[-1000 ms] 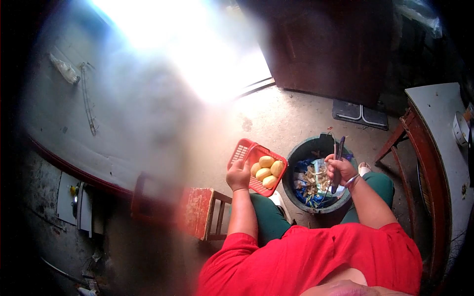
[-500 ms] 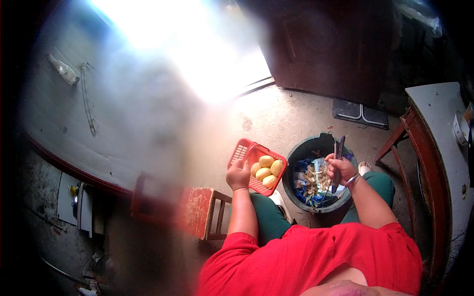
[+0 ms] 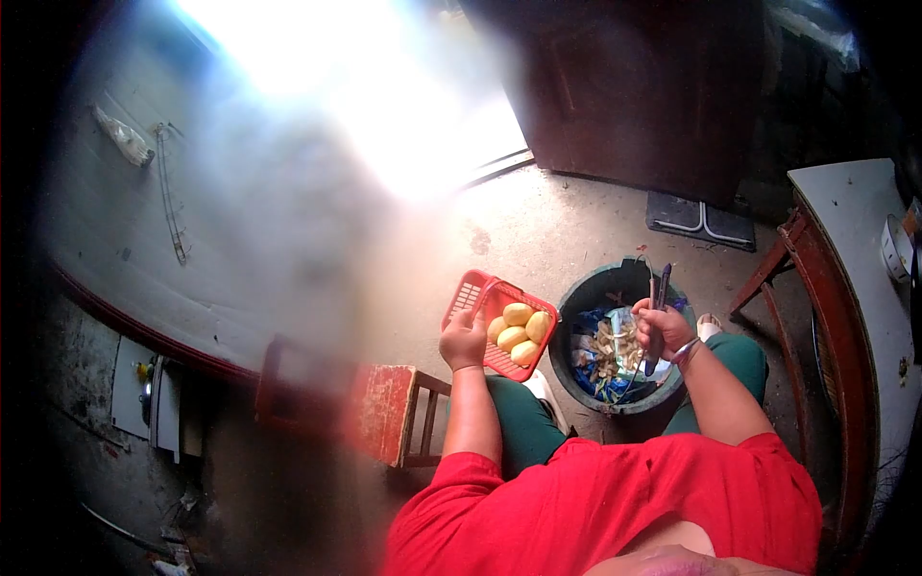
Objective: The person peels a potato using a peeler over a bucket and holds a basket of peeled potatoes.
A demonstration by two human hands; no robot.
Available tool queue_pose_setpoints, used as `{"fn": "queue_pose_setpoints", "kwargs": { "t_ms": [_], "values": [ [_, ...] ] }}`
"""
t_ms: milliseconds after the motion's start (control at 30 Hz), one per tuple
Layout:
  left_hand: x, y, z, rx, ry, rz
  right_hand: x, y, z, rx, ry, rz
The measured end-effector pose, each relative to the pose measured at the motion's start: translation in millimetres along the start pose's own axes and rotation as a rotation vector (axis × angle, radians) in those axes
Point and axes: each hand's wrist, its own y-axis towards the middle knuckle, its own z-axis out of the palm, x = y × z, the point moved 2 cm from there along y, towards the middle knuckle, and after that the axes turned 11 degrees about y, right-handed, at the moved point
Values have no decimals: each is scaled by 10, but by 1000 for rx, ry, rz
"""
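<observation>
My left hand [image 3: 464, 338] is closed on the near left side of a red plastic basket [image 3: 471, 291]. Several pale yellow peeled potatoes [image 3: 520, 336] lie together in the basket, which tilts toward me. Over the right side of a dark green bucket [image 3: 576, 290], my right hand [image 3: 666, 326] is closed around a slim purple-handled tool [image 3: 665, 278]; whether it is a knife or a peeler I cannot tell. Brownish peelings [image 3: 615, 344] and crumpled blue and white plastic fill the bucket between my knees.
A worn red wooden stool [image 3: 382, 413] stands left of my leg. At the right is a white-topped table [image 3: 850, 211] with reddish wooden legs. A dark flat scale-like object [image 3: 706, 223] lies on the floor beyond the bucket. Glare and a lens smear blur the upper left.
</observation>
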Motion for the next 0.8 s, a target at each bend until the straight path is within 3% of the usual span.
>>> {"fn": "queue_pose_setpoints", "kwargs": {
  "t_ms": [800],
  "values": [
    [12,15,17,-22,36,23,17,-16,30,0,-10,4]
  ]
}}
